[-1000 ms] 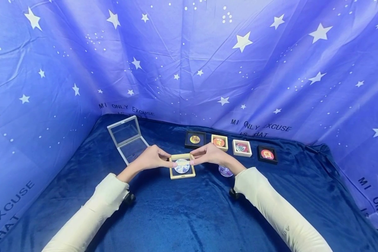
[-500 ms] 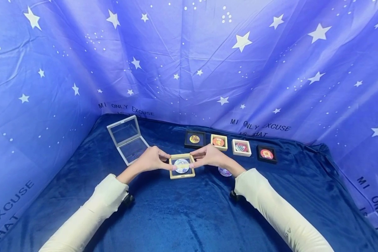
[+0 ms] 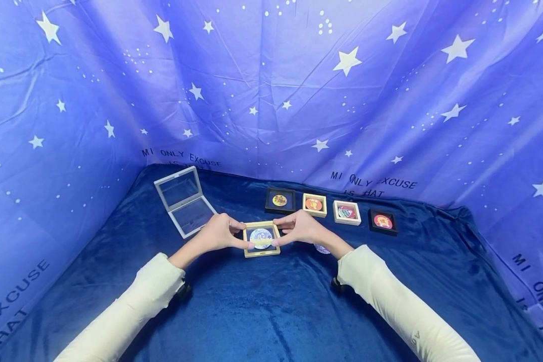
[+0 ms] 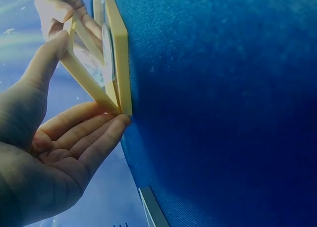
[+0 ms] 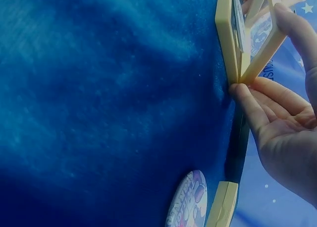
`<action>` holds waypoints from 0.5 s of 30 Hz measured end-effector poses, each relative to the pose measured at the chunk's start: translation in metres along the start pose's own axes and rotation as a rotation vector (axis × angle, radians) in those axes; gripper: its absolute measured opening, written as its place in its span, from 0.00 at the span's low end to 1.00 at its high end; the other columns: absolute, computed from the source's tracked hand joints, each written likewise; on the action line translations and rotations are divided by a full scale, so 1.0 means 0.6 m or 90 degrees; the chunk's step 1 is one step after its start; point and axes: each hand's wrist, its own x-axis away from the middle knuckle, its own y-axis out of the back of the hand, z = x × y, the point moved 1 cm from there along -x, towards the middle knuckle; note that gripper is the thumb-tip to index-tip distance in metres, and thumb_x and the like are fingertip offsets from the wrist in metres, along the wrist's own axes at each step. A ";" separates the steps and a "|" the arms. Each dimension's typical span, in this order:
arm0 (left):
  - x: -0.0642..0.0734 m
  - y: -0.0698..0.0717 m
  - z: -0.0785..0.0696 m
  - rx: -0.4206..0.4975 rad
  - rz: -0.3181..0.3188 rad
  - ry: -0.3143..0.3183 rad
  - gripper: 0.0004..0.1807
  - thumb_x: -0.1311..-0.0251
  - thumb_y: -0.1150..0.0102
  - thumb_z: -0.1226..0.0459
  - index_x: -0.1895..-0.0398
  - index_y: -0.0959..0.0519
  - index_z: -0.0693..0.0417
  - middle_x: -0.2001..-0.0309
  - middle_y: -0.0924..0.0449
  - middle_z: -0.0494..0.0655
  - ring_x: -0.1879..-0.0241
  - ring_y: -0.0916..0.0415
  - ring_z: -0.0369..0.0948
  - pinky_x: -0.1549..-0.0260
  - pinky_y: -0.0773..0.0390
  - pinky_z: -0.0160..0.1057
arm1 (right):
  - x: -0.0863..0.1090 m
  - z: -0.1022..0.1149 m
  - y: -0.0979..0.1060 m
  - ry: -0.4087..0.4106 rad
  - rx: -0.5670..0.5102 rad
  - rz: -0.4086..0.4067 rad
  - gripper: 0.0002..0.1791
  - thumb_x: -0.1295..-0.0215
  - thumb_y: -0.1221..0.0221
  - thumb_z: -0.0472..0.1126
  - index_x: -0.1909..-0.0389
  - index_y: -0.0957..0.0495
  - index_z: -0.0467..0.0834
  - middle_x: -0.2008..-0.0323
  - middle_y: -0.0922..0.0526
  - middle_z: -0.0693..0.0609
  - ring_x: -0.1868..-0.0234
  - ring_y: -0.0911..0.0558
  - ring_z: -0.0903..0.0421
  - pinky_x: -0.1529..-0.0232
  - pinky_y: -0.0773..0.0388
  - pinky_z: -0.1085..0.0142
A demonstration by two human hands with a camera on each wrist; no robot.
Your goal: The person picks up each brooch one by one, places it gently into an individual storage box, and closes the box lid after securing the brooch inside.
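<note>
A hinged light-wood display frame (image 3: 262,254) with a clear window sits on the blue cloth, its lid tilted part way over the base. Inside it lies a round blue-and-white badge (image 3: 261,235). My left hand (image 3: 217,232) holds the lid's left side, thumb on the lid's raised edge and fingers at the hinge corner. On the opposite side my right hand (image 3: 304,229) holds it the same way. In the left wrist view the lid (image 4: 89,83) and base (image 4: 122,59) form a narrow V, with the badge against the base.
A grey hinged frame (image 3: 168,207) stands open at left. Behind the right hand are a black frame (image 3: 268,205), a wooden frame (image 3: 314,213), a white frame (image 3: 347,221) and another black frame (image 3: 383,230), each with a badge. A purple badge (image 5: 190,202) lies partly under the right wrist.
The wooden lid has tilted further down towards the base, both thumbs moving slightly towards me with its edge. The other frames stay put.
</note>
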 end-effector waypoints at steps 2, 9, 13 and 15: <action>0.001 -0.001 -0.001 -0.005 -0.002 -0.002 0.36 0.56 0.18 0.48 0.48 0.15 0.64 0.51 0.12 0.59 0.64 0.16 0.40 0.62 0.18 0.38 | 0.002 0.002 -0.002 -0.001 -0.003 -0.003 0.36 0.49 0.22 0.44 0.39 0.20 0.38 0.36 0.20 0.42 0.37 0.19 0.44 0.39 0.20 0.56; 0.002 -0.008 0.000 -0.024 -0.009 -0.017 0.36 0.56 0.18 0.48 0.47 0.15 0.62 0.53 0.11 0.57 0.78 0.35 0.33 0.74 0.33 0.31 | 0.008 0.004 -0.008 0.013 -0.004 -0.007 0.37 0.49 0.21 0.43 0.38 0.21 0.36 0.34 0.22 0.41 0.35 0.20 0.43 0.38 0.21 0.56; 0.004 -0.012 0.000 -0.026 -0.014 -0.025 0.36 0.56 0.18 0.49 0.46 0.15 0.62 0.55 0.11 0.56 0.80 0.39 0.33 0.76 0.36 0.30 | 0.010 0.003 -0.010 0.009 0.011 -0.011 0.40 0.52 0.20 0.47 0.37 0.22 0.38 0.33 0.22 0.44 0.35 0.20 0.45 0.38 0.21 0.57; 0.006 -0.013 -0.002 -0.027 -0.018 -0.028 0.37 0.57 0.17 0.49 0.46 0.15 0.63 0.59 0.10 0.55 0.80 0.41 0.33 0.77 0.38 0.30 | 0.011 0.003 -0.011 0.013 0.019 -0.014 0.41 0.52 0.20 0.47 0.36 0.22 0.38 0.33 0.23 0.44 0.36 0.20 0.46 0.38 0.21 0.58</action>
